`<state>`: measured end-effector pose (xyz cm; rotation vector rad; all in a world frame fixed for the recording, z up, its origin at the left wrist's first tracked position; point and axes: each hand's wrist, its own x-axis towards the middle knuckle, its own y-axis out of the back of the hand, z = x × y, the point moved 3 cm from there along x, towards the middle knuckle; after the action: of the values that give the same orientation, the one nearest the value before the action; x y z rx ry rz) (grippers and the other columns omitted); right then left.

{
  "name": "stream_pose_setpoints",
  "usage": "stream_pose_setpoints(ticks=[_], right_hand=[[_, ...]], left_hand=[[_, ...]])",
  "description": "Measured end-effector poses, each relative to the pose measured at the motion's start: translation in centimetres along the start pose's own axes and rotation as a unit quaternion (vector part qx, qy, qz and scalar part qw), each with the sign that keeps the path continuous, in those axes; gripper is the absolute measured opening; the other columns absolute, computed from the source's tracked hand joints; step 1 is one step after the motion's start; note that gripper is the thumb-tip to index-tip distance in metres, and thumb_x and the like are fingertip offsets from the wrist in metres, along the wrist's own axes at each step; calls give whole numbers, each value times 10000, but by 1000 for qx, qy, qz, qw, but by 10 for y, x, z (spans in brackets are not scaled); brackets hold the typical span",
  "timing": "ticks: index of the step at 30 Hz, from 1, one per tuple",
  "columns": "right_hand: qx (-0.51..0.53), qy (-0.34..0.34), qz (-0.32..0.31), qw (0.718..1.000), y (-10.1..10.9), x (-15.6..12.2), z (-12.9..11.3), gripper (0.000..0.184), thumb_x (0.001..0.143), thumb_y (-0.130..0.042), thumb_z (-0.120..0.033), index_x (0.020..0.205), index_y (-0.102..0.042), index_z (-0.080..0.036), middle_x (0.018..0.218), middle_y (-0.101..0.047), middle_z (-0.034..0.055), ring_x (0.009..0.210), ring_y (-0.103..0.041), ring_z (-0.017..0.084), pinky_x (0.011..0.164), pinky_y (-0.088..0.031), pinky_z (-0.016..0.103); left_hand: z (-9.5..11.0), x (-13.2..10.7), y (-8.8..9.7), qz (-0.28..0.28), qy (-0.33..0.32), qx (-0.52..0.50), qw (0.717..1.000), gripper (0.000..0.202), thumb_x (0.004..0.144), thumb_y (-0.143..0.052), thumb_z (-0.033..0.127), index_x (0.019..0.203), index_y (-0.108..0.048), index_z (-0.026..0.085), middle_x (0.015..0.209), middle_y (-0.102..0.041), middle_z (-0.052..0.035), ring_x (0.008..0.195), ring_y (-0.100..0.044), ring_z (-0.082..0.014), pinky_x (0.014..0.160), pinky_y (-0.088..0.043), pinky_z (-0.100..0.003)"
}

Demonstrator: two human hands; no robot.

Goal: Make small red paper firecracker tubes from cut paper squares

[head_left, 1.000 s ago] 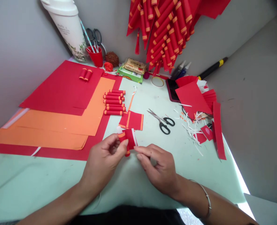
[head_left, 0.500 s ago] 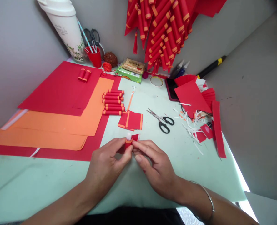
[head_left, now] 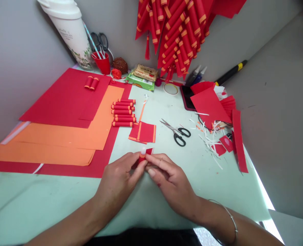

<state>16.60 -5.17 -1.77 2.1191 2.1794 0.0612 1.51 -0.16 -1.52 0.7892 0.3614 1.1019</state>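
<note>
Between my fingers a red paper piece with an orange band (head_left: 142,157) is wrapped around a white stick-like core (head_left: 143,150), whose tip pokes out at the top. My left hand (head_left: 122,176) pinches the roll with thumb and forefinger. Pressed against its right side are the closed fingers of my right hand (head_left: 170,179), by the paper's loose end (head_left: 149,151). Just beyond lie flat red pieces with orange edges (head_left: 146,132). Finished red paper rolls (head_left: 122,112) with orange ends are stacked to their left.
Black-handled scissors (head_left: 177,131) lie right of centre. Red sheets (head_left: 64,97) and orange sheets (head_left: 56,150) cover the left side. Paper scraps (head_left: 211,145) and a phone (head_left: 186,97) are at the right. A red cup (head_left: 102,64) stands behind, and a roll decoration (head_left: 177,37) hangs on the wall.
The roll has wound slightly tighter and shifted a little to the right between my fingers. My left hand has moved slightly right with it.
</note>
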Motion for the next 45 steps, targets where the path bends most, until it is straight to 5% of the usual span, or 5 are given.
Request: stream_pose_setpoints(ticks=[14,26,45], right_hand=[[22,-21,-2,1000,0,-3,-6,452,884,-619,-137,1302,-636,-307,1287,-622,43,1187,-627,191,1047,-530,363],[28,-1,44,999,-6,-6,1,498,814,-671,-116,1281,-652,-288,1266,-635,49,1142,-656,214,1048,-538,397],[127,-21,34,991,2,0,-2,397,805,-710,-149,1178,-696,-281,1187,-651,37,1040,-710,197,997,-579,396]], left_hand=[[3,0,-2,57,-63,32,996,276,993,-483,378,1085,-702,236,1017,-802,-31,862,-766,-199,772,-612,-283],[3,-2,-8,35,-56,63,996,321,1003,-447,298,1200,-665,168,1075,-796,-87,860,-780,-217,759,-620,-278],[7,1,-3,23,-69,-25,997,193,962,-522,225,1091,-662,259,983,-764,-12,855,-736,-162,764,-585,-243]])
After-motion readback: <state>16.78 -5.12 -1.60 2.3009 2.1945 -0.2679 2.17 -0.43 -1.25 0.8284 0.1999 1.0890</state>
